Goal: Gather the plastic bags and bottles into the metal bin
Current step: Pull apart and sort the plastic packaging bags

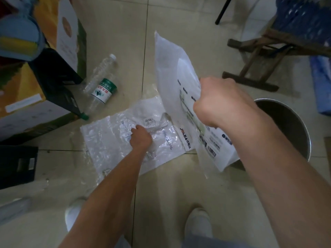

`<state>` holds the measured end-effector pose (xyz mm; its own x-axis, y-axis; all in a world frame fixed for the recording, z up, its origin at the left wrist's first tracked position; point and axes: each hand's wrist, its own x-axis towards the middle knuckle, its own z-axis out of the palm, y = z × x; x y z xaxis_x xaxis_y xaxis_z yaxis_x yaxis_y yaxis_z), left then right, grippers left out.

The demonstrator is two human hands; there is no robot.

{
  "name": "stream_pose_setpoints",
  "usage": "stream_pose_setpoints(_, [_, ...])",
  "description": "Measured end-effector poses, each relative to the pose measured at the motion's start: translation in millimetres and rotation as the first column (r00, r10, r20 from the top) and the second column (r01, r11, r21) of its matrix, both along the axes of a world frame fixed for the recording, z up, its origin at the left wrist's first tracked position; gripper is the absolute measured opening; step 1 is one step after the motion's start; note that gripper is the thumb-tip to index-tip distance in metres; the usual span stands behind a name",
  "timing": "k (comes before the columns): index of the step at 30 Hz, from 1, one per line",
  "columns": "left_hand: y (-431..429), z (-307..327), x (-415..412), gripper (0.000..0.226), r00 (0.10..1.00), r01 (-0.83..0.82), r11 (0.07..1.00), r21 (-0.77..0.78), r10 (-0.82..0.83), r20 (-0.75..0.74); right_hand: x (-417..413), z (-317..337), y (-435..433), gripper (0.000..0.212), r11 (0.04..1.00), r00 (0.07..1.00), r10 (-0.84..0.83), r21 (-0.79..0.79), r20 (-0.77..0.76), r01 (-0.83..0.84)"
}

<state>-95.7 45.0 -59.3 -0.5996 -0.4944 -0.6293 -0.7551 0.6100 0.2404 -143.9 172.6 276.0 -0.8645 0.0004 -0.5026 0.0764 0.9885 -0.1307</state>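
The right hand (221, 102) is clenched on a white printed bag (177, 72), raised just at 9 o'clock of the metal bin (293, 126). The left hand (141, 136) pinches a clear bag (114, 138) lying on the floor (179, 190); a bottle (103, 81) lies at its 11 o'clock.

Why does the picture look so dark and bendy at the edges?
Head view: the room light is dim, so the boxes at left look murky; the wide lens curves the floor tile lines; the shoes at the bottom are blurry, while the bottle label stays fairly sharp.
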Motion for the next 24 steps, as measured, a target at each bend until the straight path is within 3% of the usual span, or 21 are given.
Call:
stream_pose_setpoints(2, [-11.9,4.2,2.3,0.038,0.998,0.049,0.998,0.045,-0.050,0.030,-1.4,-1.0,-0.4,0.032,1.000,1.000,-0.007,0.010,-0.003,0.007])
stream_pose_setpoints(5, [-34.9,17.6,-2.1,0.037,0.996,0.080,0.981,0.174,-0.086,0.029,-5.4,-3.9,-1.9,0.036,0.999,0.999,-0.043,0.020,-0.007,0.043])
stream_pose_setpoints(8, [-65.0,45.1,-15.3,0.020,0.993,0.110,0.894,0.435,-0.112,-0.021,-7.5,-9.8,-4.1,0.039,0.999,0.999,-0.043,-0.011,0.014,0.043])
stream_pose_setpoints(10, [-80.6,77.1,-22.6,0.017,0.990,0.138,0.846,0.514,-0.108,-0.088,-8.0,-12.0,-6.4,0.041,0.998,0.999,-0.043,-0.042,0.022,0.044])
stream_pose_setpoints(14, [-83.2,140.1,-40.0,0.027,0.943,0.224,0.830,0.511,-0.053,-0.327,-7.1,-15.7,-15.1,0.044,0.991,0.997,-0.066,-0.112,0.038,0.070])
stream_pose_setpoints(17, [-57.5,187.6,-44.7,0.036,0.884,0.394,0.756,0.523,-0.156,-0.441,-2.8,-17.7,-23.3,0.044,0.985,0.996,-0.068,-0.158,0.051,0.075])
stream_pose_setpoints(21, [-13.7,242.9,-43.5,0.024,0.782,0.576,0.650,0.497,-0.261,-0.566,-3.9,-17.7,-31.5,0.041,0.972,0.989,-0.128,-0.188,0.080,0.141])
stream_pose_setpoints(24, [2.1,257.5,-40.8,0.006,0.748,0.628,0.629,0.459,-0.325,-0.579,-8.9,-21.7,-28.0,0.042,0.969,0.989,-0.139,-0.200,0.042,0.145])
